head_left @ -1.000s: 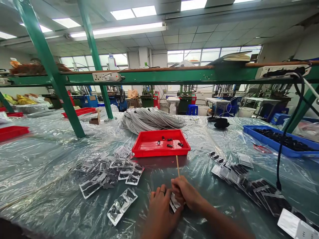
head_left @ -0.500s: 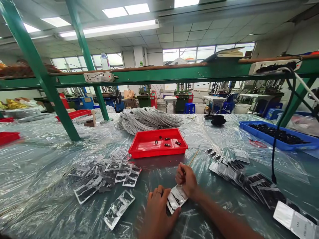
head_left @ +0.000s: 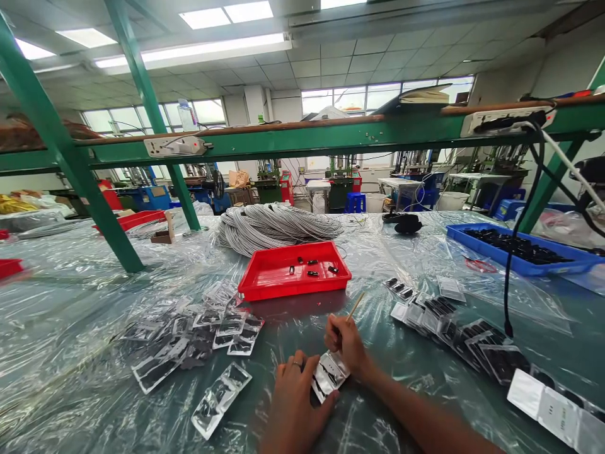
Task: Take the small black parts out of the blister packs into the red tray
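Room: a workshop with white ceiling panels, lit strip lights, a row of windows, and machines and blue stools behind.
Frame: a green metal frame (head_left: 302,145) crosses above the tabletop (head_left: 378,252), carrying white power strips (head_left: 174,146).
Surface: the tabletop is dark green under clear, wrinkled plastic sheeting that catches the light.
Far side: a coil of grey cable (head_left: 278,228) lies behind a red tray (head_left: 283,290) holding a few small black parts (head_left: 312,273).
Right side: a blue tray (head_left: 543,270) of black pieces; nearer, a row of overlapping packs (head_left: 466,334).
Left side: a loose heap of clear-and-silver packs (head_left: 184,328), one pack (head_left: 221,399) apart in front.
Silver packet (head_left: 329,376): on the tabletop between the hands, nearer than the red tray.
Left hand (head_left: 295,400): open, fingers and thumb spread against the silver packet.
Right hand (head_left: 347,345): closed around a thin stick (head_left: 356,304), beside the packet's far edge.
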`<state>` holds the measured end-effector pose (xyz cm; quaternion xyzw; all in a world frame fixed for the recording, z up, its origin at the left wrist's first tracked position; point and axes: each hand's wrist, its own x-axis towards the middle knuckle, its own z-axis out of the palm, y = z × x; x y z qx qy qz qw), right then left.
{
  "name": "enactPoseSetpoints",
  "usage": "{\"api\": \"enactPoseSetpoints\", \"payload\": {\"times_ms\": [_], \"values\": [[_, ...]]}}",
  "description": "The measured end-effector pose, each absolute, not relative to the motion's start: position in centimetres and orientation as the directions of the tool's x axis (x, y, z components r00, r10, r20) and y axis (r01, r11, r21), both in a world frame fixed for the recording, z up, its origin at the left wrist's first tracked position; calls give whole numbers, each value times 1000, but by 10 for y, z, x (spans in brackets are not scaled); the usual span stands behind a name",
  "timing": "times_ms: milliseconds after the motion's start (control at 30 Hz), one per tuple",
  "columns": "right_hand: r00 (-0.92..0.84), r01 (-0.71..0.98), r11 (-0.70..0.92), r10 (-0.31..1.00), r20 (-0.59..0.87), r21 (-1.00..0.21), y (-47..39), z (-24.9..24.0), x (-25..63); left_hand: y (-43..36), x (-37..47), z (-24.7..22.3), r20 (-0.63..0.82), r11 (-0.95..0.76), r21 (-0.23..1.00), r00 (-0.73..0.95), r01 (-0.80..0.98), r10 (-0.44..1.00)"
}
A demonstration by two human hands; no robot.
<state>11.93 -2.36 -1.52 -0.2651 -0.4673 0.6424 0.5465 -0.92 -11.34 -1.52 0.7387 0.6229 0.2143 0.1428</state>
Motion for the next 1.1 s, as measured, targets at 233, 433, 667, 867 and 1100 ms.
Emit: {"api": "enactPoseSetpoints", "payload": {"times_ms": [233,433,667,867,1100], "values": [[-392,-193,-33,919,46,-981,-36,-5,126,-111,-11,-29,206,-197,414,120,889,971],[-515,103,-130,841,-165,-986,-24,5,145,-112,-10,-28,202,-176,414,98,893,974],[-254,446,107,967,-11,-889,7,10,194,-105,-19,-27,192,-129,615,12,778,981],[-294,376,366,918,266,-851,1,0,174,-78,-17,-11,259,-205,817,-24,539,966],[-219,256,400,911,350,-880,-3,5,160,-32,-1,25,209,-258,860,157,441,965]]}}
